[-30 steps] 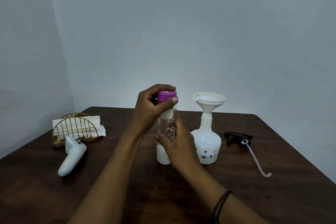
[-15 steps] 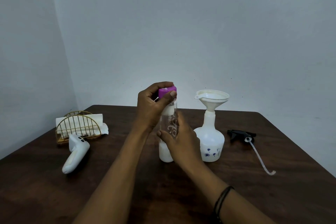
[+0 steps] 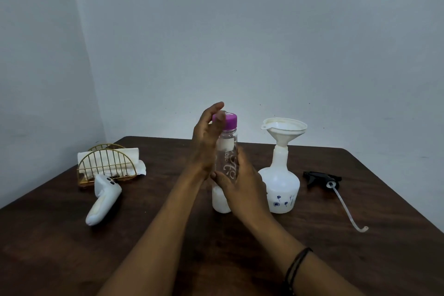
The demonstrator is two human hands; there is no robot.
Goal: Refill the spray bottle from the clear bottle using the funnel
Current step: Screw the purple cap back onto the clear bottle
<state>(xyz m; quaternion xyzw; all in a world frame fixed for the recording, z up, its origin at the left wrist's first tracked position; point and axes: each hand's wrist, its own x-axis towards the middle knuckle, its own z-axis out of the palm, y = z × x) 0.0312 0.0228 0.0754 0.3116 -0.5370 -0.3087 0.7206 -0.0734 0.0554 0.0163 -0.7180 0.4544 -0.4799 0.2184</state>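
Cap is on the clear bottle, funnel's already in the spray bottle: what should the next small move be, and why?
Probably regrip and twist off the purple cap: it sits on the clear bottle, the left hand is open beside it, the right hand steadies the bottle, and the funnel waits.

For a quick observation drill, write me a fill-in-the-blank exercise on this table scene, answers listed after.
1. The clear bottle carries a cap coloured ____.
2. The funnel sits in the neck of the ____ bottle.
3. The black trigger sprayer lies on the table, on the spray bottle's ____ side.
4. The right hand grips the ____ bottle's body; the left hand is beside the cap.

Answers: purple; spray; right; clear
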